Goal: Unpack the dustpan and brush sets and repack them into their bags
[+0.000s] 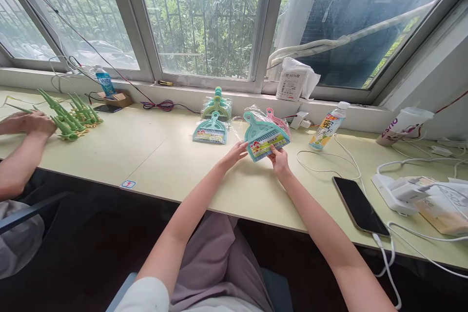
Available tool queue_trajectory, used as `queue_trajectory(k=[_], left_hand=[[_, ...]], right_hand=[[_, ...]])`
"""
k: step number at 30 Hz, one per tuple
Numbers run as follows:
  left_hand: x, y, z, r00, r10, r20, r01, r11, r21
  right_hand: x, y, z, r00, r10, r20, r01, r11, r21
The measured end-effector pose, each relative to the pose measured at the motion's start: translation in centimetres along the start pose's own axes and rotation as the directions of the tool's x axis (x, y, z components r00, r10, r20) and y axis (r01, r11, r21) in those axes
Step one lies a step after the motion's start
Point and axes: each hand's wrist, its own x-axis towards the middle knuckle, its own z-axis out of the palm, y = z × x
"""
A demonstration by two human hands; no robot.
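Note:
Both my hands hold a teal dustpan and brush set (261, 128) in clear plastic wrap, tilted above the table. My left hand (235, 154) grips its lower left edge. At its lower right, my right hand (280, 161) has the thumb over the printed label. Partly hidden behind it is a pink dustpan set (281, 121). Left of my hands lies another teal dustpan set (210, 129) in wrap, with a green dustpan set (218, 105) behind it.
To the right are a drink bottle (329, 126), a phone (360, 204) on a cable, a cup (404, 126) and a power strip (393, 195). A tissue pack (292, 79) is on the sill. At far left, another person's hands (38, 124) are beside green plastic pieces (68, 114).

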Motion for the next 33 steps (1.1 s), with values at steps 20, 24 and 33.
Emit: queue_trajectory(k=[20, 24, 33], left_hand=[[-1.0, 0.5, 1.2, 0.993, 0.105, 0.055, -0.095, 0.983, -0.156], [-1.0, 0.2, 1.9, 0.982, 0.181, -0.051, -0.185, 0.98, -0.067], [-0.7, -0.3, 2.7, 0.944, 0.302, -0.13, -0.3, 0.953, 0.037]], right_hand=[[-0.4, 0.6, 0.8, 0.997, 0.018, 0.08, -0.018, 1.0, -0.008], [-0.7, 0.7, 1.1, 0.999, -0.007, 0.032, 0.007, 1.0, 0.022], [-0.7, -0.5, 1.2, 0.995, -0.033, 0.091, 0.023, 0.993, 0.115]])
